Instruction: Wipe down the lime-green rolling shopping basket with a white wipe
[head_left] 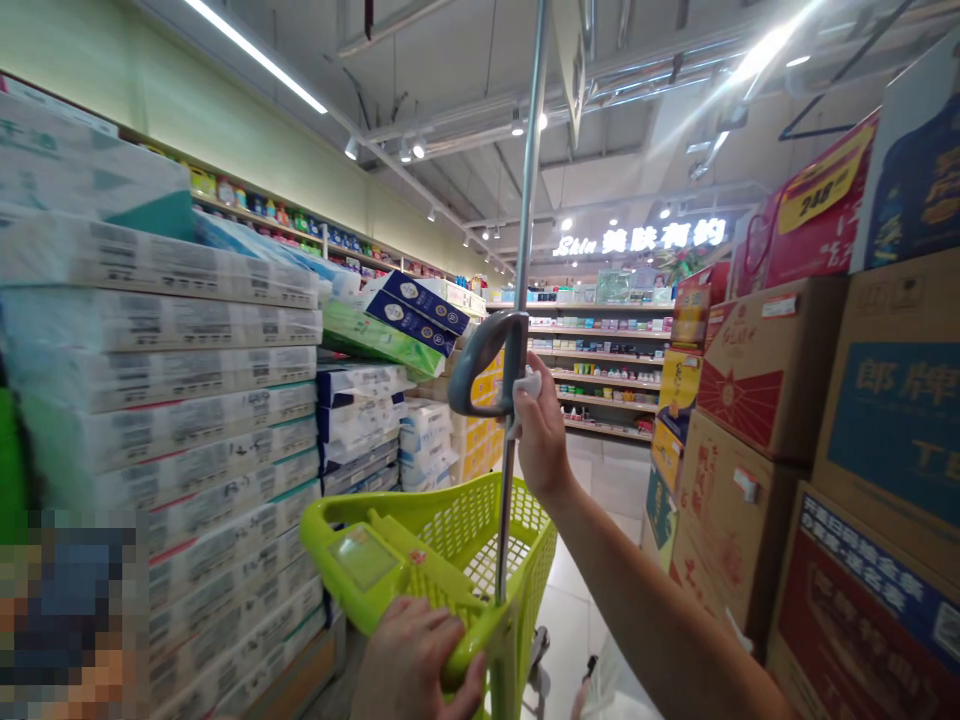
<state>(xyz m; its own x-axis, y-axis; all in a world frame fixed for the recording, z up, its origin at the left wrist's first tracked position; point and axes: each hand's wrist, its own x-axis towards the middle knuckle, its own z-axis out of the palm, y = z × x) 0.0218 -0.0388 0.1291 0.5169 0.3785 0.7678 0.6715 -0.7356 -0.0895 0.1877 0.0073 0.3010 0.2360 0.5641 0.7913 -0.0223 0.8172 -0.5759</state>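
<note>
A lime-green shopping cart (431, 560) stands in front of me, its basket walls pierced with holes. My left hand (412, 655) is closed around its green push bar at the bottom of the view. From the cart's near right corner rises a metal pole (530, 190) carrying a grey loop handle (469, 370). My right hand (544, 440) is raised beside that loop, fingers bent around a crumpled white tissue (529, 386). The tissue touches the pole side of the grey handle. Part of the tissue is hidden behind my fingers.
Stacked plastic-wrapped packs (225, 370) line the left, with blue and green packs (409, 320) leaning on top. Cardboard cartons (757, 500) rise close on the right. A tiled floor aisle (592, 480) leads to stocked shelves (607, 345). The lower left corner is pixelated.
</note>
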